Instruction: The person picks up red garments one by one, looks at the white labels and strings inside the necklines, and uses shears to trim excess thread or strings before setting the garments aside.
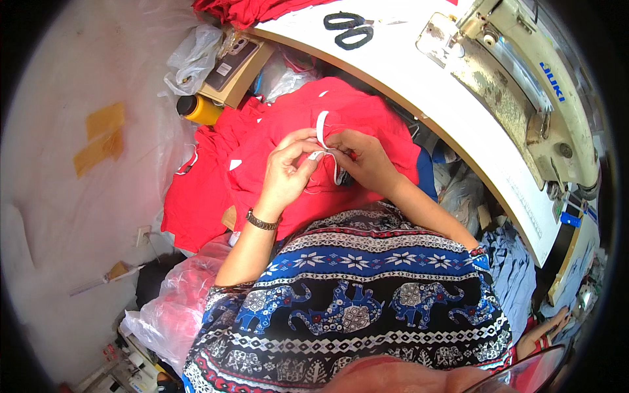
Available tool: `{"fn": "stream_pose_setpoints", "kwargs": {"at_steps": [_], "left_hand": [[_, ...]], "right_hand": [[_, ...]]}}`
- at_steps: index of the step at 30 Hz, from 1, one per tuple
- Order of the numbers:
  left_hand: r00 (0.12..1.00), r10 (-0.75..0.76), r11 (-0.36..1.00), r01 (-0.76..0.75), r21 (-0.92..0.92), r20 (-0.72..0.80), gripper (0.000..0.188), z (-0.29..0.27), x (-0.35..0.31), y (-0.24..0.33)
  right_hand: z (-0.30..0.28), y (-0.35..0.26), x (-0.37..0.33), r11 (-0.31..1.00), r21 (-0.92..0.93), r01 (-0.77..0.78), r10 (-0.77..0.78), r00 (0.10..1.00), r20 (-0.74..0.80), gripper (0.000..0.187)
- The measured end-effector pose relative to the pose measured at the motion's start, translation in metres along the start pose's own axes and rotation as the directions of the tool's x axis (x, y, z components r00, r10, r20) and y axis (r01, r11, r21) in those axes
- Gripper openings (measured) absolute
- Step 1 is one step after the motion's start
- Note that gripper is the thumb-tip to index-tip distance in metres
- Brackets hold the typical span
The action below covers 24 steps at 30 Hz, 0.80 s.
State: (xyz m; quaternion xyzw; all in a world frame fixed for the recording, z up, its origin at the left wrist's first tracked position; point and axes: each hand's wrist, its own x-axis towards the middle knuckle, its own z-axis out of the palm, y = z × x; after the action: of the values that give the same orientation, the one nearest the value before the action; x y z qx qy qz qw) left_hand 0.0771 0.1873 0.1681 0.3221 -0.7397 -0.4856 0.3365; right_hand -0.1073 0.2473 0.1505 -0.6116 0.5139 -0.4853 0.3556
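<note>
My left hand (288, 169), with a dark watch or bracelet at the wrist, pinches a narrow white fabric strip (322, 124) between thumb and fingers. Close against it, my right hand (367, 160) also has its fingertips closed on the strip. One end of the strip curls up above the fingers and another part hangs in a loop below them. Both hands are over a large heap of red fabric (373, 114) in front of me. Exactly where the fingertips meet is partly hidden.
A white table (406, 72) curves along the right, with a sewing machine (524, 85) and black-handled scissors (350, 29) on it. At the left are a cardboard box (239, 82), a yellow container with a black lid (200, 109) and a clear plastic bag (180, 298).
</note>
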Motion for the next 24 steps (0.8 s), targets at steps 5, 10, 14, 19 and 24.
{"fn": "stream_pose_setpoints", "kwargs": {"at_steps": [5, 10, 14, 19, 24], "left_hand": [[0.996, 0.087, 0.996, -0.087, -0.01, -0.027, 0.012, 0.0, -0.004, -0.002], [0.989, 0.077, 0.963, -0.107, -0.247, -0.129, 0.01, 0.006, -0.009, -0.012], [0.993, 0.012, 0.927, -0.057, -0.371, -0.121, 0.012, 0.009, -0.01, -0.014], [0.993, -0.038, 0.899, -0.016, -0.437, -0.114, 0.014, 0.011, -0.012, -0.017], [0.99, -0.045, 0.887, -0.024, -0.462, -0.137, 0.019, 0.014, -0.011, -0.019]], "right_hand": [[-0.002, -0.004, -0.003, 0.999, -0.016, 0.049, -0.049, 0.999, 0.019, 0.016], [0.001, -0.007, -0.006, 0.998, 0.034, 0.053, -0.053, 0.999, 0.008, 0.016], [0.001, -0.005, -0.007, 0.997, 0.027, 0.079, -0.079, 0.997, 0.0, 0.015], [0.0, -0.004, -0.008, 0.995, 0.012, 0.096, -0.096, 0.995, 0.003, 0.014], [0.0, -0.002, -0.009, 0.998, 0.011, 0.067, -0.068, 0.997, 0.025, 0.015]]}}
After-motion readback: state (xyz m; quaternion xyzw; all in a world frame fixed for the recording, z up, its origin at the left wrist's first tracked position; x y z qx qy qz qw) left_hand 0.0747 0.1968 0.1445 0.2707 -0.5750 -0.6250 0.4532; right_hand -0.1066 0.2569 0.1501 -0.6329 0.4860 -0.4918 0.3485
